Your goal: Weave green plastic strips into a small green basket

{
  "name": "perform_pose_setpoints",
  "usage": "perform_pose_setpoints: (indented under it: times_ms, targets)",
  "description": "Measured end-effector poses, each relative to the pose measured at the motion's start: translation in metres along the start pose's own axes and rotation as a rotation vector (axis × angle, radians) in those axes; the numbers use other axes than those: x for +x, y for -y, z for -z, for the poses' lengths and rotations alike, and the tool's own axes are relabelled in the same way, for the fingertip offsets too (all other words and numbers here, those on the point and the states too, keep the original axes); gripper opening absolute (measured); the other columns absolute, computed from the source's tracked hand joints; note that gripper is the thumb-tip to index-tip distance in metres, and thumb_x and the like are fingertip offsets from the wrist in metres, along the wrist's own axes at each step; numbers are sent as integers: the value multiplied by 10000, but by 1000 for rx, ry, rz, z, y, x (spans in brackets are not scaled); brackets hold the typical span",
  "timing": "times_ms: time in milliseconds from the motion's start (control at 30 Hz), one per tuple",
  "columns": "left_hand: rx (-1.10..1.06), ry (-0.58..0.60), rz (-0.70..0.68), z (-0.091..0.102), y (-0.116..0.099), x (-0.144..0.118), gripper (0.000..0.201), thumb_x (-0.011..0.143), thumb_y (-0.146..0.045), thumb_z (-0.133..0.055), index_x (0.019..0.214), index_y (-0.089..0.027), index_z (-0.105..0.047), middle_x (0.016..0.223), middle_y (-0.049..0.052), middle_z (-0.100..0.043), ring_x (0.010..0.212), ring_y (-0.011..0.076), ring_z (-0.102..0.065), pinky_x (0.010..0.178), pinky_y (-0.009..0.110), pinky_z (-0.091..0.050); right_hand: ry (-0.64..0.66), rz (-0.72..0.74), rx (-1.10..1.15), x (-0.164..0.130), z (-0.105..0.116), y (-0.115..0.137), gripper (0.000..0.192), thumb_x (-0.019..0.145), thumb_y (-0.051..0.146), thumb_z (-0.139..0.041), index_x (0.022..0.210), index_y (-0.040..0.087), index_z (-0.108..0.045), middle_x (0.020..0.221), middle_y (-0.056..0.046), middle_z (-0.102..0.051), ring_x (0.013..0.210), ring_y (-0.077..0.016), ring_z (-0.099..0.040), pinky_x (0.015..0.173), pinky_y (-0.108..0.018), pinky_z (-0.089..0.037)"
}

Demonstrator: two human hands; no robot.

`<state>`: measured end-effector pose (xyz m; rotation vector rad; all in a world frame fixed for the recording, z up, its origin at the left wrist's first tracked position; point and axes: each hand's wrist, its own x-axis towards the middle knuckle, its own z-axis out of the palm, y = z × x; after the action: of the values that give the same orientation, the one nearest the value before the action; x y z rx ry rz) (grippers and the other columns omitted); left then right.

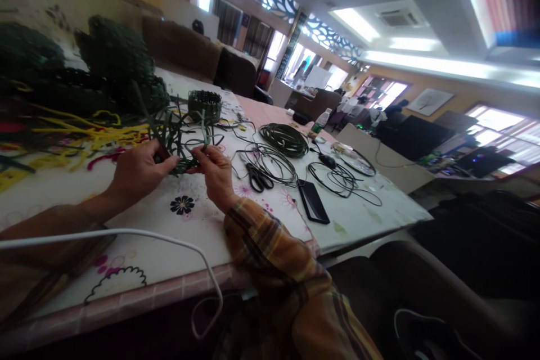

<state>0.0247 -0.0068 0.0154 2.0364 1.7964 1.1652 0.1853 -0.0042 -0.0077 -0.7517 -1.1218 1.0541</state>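
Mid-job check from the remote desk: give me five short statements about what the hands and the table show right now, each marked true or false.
1. Both hands, the left hand and the right hand, grip the dark green woven strips. True.
2. The scissors are in the right hand. False: they lie on the table, to the right of that hand.
3. A black phone lies flat on the table. True.
4. The small green woven basket stands on the phone. False: it stands on the table beyond the hands, far from the phone.
5. A coil of green cord lies on the table. True.
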Motion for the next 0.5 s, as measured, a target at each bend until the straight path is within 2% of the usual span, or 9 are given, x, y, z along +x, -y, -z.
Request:
perform_pose_setpoints:
  times_ms: [100, 267, 367, 500]
  targets:
    - [-92, 56, -66, -1, 6, 1, 390, 691, -606, -573, 728, -218, -594, 708, 34, -659, 691, 214, -583, 633, 309, -378, 99, 84, -279, 6, 8, 0, 184, 871, 360, -660, 830, 183, -694, 1090, -36, -607, 854, -113, -637, 625, -194, -592]
    - [-189, 80, -11, -2, 16, 4, 417, 705, -613, -590, 760, -200, -609, 739, 36, -664, 693, 216, -589, 645, 322, -391, 297, 359, -878, 8, 14, 10, 145, 933, 141, -585, 846, 153, -700, 1200, -94, -642, 1060, -138, -648, 947, -240, -538]
    - [-226, 66, 17, -1, 15, 5, 404, 730, -602, -581, 744, -198, -597, 714, 19, -641, 690, 203, -568, 646, 315, -385, 335, 424, -1042, 4, 12, 16, 157, 945, 131, -566, 841, 161, -679, 1246, -102, -635, 1105, -145, -642, 972, -245, -515]
    - [-309, 5, 41, 4, 9, 5, 360, 728, -556, -607, 697, -199, -572, 647, -14, -580, 639, 165, -503, 613, 296, -360, 352, 458, -1127, 0, 9, 15, 177, 980, 182, -528, 862, 186, -660, 1310, -82, -608, 1093, -134, -645, 940, -239, -516]
